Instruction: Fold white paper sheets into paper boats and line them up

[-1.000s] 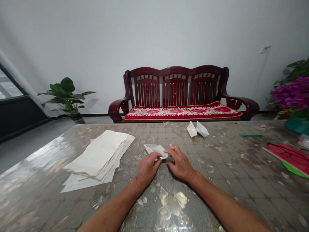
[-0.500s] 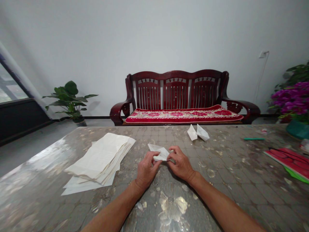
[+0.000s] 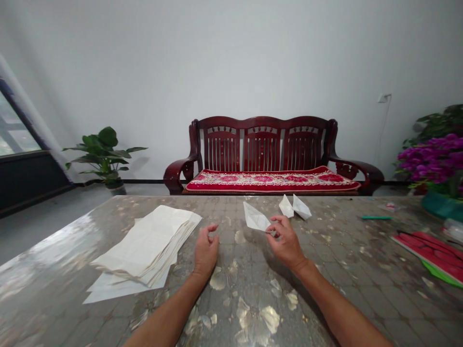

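A white folded paper boat (image 3: 256, 218) is pinched at its near right end by my right hand (image 3: 285, 242), just above the table. My left hand (image 3: 207, 249) rests near the table surface, holding nothing, thumb and forefinger apart. To its left lies a stack of off-white paper sheets (image 3: 152, 241), slightly fanned. Beyond my right hand stand two more folded paper boats, one on the left (image 3: 287, 206) and one on the right (image 3: 301, 207), close together.
The table (image 3: 224, 308) has a shiny patterned cover. On the right are a green pen (image 3: 376, 217), a red book (image 3: 423, 246) with glasses (image 3: 430, 243) on it, and purple flowers (image 3: 432, 159). A wooden bench (image 3: 262, 149) stands behind the table.
My left hand has let go of the paper boat and drawn back to the left. My right hand has carried the boat slightly right and forward. The camera view has tilted a little.
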`<state>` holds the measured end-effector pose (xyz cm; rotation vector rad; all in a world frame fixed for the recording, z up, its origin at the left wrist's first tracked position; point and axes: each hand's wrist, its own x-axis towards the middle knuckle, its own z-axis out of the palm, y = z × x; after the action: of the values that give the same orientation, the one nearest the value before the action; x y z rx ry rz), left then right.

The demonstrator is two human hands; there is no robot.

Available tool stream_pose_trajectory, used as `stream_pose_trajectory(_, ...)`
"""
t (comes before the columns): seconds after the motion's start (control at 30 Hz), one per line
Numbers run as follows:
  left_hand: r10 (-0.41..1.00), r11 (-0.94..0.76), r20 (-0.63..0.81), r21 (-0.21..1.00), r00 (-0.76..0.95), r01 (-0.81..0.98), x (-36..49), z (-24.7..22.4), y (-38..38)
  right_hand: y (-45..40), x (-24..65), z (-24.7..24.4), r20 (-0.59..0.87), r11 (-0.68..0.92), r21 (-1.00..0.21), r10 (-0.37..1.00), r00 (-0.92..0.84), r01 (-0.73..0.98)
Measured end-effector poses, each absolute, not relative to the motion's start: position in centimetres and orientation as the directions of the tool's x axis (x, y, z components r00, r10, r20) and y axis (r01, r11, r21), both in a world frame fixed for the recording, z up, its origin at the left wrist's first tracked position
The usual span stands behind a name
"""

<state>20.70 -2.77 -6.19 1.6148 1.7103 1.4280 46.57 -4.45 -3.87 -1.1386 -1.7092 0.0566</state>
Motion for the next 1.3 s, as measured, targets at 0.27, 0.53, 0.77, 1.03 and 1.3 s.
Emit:
stream_pose_trajectory(0.27, 0.918, -0.138, 0.307, 0.843, -0.253, 0.52, 20.6, -6.5, -2.5, -3.0, 49.3, -1.9, 0.776, 0.51, -0.539, 0.61, 0.16, 0.67)
stream_pose_trajectory(0.53, 0.919, -0.149, 0.308, 0.849, -0.245, 0.507, 20.5, -6.4, -2.4, -1.7, 54.7, -0.6, 0.772, 0.389, -0.619, 0.459, 0.439, 0.682)
stream_pose_trajectory(0.77, 0.935, -0.121, 0.261, 0.872, -0.241, 0.475, 20.6, -6.3, -2.4, -0.4, 60.4, -0.8, 0.718, 0.274, -0.695, 0.288, 0.633, 0.664)
stream_pose_trajectory(1.03, 0.935, -0.114, 0.266, 0.851, -0.233, 0.512, 20.5, -6.4, -2.2, 1.2, 65.7, -5.5, 0.661, 0.128, -0.724, 0.41, 0.629, 0.678)
stream_pose_trajectory(1.3, 0.935, -0.135, 0.281, 0.847, -0.217, 0.515, 20.3, -6.9, -2.1, 2.5, 67.4, -8.3, 0.67, 0.048, -0.672, 0.465, 0.579, 0.739)
